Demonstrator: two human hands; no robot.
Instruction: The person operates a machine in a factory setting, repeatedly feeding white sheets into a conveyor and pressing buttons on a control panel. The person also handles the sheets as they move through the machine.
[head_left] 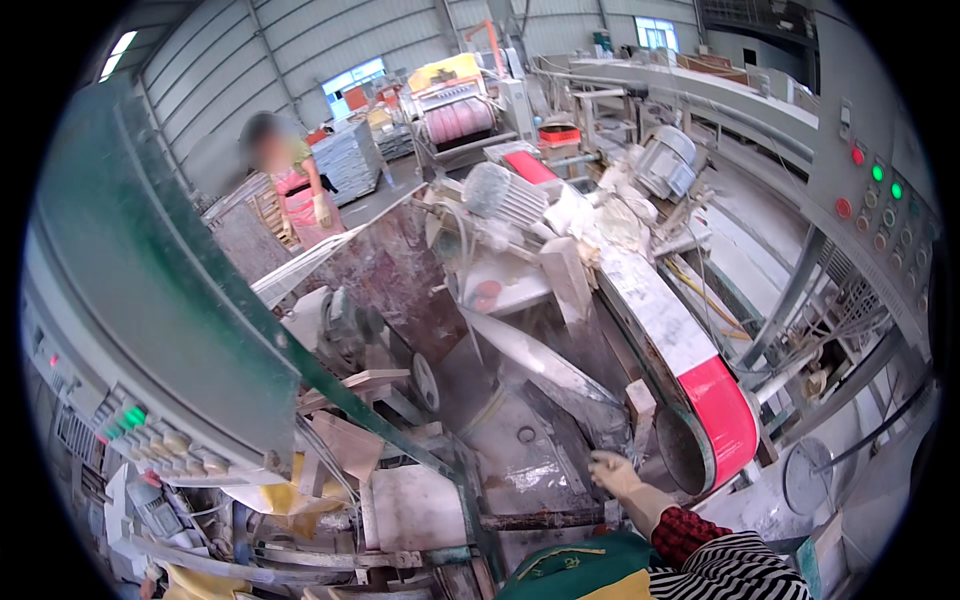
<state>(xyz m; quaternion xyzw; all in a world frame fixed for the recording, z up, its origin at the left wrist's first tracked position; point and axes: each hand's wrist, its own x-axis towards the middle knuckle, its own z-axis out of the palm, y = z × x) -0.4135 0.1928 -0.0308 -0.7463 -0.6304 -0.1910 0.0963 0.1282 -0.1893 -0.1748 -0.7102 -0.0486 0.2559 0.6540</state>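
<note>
My right hand [618, 478], in a pale glove, reaches in from the lower right with a striped sleeve and a red checked cuff. Its fingers are partly stretched out, and I see nothing held in them. Just to its right is the rounded end of a red belt [718, 410] running over a dark roller [682, 447]. A long white slab-like strip [655, 310] lies along the belt's top. Above the hand stands a small pale block [640, 400], beside a tapering grey pipe [545, 360]. My left hand is out of view.
A green-framed control cabinet [150, 290] stands at left, a grey button panel [880, 200] at right. Motors [503, 192] sit along the belt. Below lies a wet floor [520, 450]. Farther back, a person [305, 195] in a pink apron stands near stacked slabs [347, 160].
</note>
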